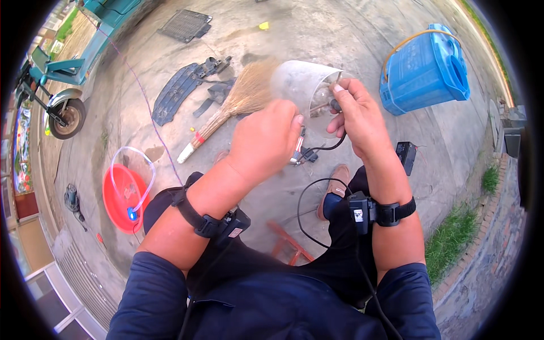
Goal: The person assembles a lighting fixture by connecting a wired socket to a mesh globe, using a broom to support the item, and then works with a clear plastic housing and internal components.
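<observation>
My left hand (265,136) is closed in front of me; its fingers are curled inward, and what they hold is hidden. Beside it, my right hand (362,116) pinches a small dark fitting (335,106) with a black cable running down from it. That hand is at the open end of a translucent white plastic cylinder (294,76), which has a thin metal rod across its mouth. Just beyond my left hand lies a straw broom (249,88), its bristles near the cylinder. Below the hands is a small red-and-white tool-like thing (298,148), partly hidden.
A blue plastic tank (422,71) with a yellow strap stands at the right, a black battery (406,157) nearer me. A red basin (116,198) with a clear hose is at left. Dark plastic panels (178,93) lie beyond the broom. A teal three-wheeled vehicle (68,71) is far left.
</observation>
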### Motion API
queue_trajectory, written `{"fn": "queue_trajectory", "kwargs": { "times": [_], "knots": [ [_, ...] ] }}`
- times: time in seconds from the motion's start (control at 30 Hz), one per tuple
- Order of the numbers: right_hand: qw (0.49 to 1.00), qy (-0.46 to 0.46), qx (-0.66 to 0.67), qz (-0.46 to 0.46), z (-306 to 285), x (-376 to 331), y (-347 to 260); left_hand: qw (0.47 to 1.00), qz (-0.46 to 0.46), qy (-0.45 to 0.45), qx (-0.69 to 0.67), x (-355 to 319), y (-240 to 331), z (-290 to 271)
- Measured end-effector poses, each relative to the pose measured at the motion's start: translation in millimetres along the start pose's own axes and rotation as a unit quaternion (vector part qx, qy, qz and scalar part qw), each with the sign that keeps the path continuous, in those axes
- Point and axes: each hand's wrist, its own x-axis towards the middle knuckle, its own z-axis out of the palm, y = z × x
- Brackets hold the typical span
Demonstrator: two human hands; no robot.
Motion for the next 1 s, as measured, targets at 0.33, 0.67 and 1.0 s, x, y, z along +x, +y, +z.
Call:
{"fn": "queue_trajectory", "kwargs": {
  "times": [0.33, 0.67, 1.0],
  "knots": [
    [1.0, 0.01, 0.0, 0.007, 0.3, -2.5, -1.3, 0.997, -0.018, -0.003, -0.069, -0.6, -1.8, 5.7],
    [1.0, 0.011, 0.014, 0.005, -0.2, -1.7, -3.6, 0.855, -0.309, -0.15, -0.388, 4.6, 3.0, -1.0],
    [1.0, 0.011, 0.007, -0.007, 0.6, -0.6, 1.2, 0.999, -0.005, -0.001, -0.043, 1.1, -2.7, 0.8]
  ]
}}
